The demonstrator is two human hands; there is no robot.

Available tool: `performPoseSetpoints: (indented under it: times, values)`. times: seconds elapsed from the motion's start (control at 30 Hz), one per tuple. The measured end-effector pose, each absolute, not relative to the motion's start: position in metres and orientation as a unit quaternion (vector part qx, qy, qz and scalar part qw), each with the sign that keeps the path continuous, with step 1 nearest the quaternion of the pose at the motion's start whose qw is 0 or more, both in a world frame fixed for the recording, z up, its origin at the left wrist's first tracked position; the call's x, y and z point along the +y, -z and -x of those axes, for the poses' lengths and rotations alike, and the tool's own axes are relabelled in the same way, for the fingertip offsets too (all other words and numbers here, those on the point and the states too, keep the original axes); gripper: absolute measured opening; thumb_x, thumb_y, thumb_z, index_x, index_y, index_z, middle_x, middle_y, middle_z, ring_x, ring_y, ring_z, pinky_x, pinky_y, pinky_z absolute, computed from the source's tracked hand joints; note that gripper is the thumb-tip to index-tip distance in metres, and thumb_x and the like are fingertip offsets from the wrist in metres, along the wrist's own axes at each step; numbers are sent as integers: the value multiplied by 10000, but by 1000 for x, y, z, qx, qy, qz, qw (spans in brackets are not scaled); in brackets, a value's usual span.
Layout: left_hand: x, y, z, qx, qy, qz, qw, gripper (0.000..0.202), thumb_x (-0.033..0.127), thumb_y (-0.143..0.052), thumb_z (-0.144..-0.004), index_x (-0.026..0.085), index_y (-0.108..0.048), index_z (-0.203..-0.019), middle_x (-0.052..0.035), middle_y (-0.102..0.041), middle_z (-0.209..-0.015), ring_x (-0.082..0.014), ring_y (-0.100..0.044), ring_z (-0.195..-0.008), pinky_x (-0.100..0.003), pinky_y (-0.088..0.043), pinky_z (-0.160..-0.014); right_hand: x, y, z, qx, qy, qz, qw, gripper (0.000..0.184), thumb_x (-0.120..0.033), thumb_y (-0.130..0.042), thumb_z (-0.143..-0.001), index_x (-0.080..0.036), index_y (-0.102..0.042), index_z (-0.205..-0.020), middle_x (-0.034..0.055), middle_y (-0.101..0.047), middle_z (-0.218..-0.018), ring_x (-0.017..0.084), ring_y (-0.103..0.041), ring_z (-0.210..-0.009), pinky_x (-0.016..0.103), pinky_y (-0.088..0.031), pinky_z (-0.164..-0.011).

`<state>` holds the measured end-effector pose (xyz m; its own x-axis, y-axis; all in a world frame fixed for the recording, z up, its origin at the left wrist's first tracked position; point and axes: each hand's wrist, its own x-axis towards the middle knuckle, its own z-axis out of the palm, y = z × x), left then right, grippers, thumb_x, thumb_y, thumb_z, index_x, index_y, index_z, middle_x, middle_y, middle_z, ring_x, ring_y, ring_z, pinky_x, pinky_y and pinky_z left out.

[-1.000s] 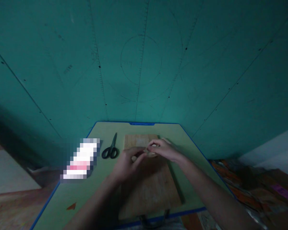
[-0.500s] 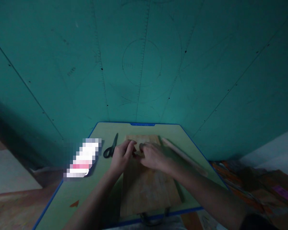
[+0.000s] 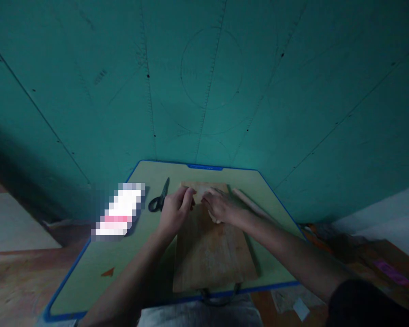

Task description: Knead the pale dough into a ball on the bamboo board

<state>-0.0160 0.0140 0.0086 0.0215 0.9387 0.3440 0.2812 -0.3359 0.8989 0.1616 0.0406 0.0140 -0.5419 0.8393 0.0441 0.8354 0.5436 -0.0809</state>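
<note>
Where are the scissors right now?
In the head view the black scissors lie on the green table, just left of the wooden board and close beside the left hand, with a blurred white-and-pink item further left.

2 hands show, the left hand (image 3: 173, 213) and the right hand (image 3: 223, 206), both bare, with bare forearms (image 3: 293, 261) running back to the bottom edge. A dark sleeve (image 3: 361, 304), black or nearly so in the dim light, covers the right upper arm. Pale grey cloth (image 3: 197, 315) fills the bottom centre at the person's front; which garment it is cannot be told.
</note>
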Motion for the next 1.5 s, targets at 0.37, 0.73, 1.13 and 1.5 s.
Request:
performPoseSetpoints:
  times: [0.37, 0.73, 1.13, 1.5]
  values:
    - [15, -7, 18, 497, -522, -616, 317, 342, 407, -424, -916, 174, -630, -771, 28, -566, -518, -117, -545, -469, -219, -405, -497, 61, -14, -151, -848, -99, 516, 69, 261, -276, -354, -1010, -191, -601, -999, 84, -624, -1084, 201, -574, -1021, 302, -402, -836]
    - [19, -4, 22, 505, -518, -609, 325, 343, 421, -416, -913, 179, -629, -799, 32, -559, -535, -128, -542, -490, -242, -399, -511, 3, -7, -140, -797, -9, 593, 112, 308, -375, -502, -931, -150, -622, -1104, 158, -601, -1189, 284, -537, -1124, 397, -396, -943]
    - [21, 1, 23, 494, -531, -603, 332, 313, 405, -432, -912, 186, -617, -788, 39, -555, -522, -123, -532, -473, -240, -396, -502, 58, -2, -139, -812, -13, 561, 162, 241, -275, -529, -875, -209, -738, -774, 49, -737, -855, 169, -624, -771, 266, -368, -632]
    - [21, 2, 22, 503, -517, -607, 334, 351, 447, -427, -907, 189, -608, -752, 29, -557, -514, -131, -539, -463, -242, -403, -487, 81, -4, -138, -665, -263, 627, 310, 472, -472, -434, -930, -161, -679, -672, 6, -594, -578, 125, -530, -559, 234, -323, -513]
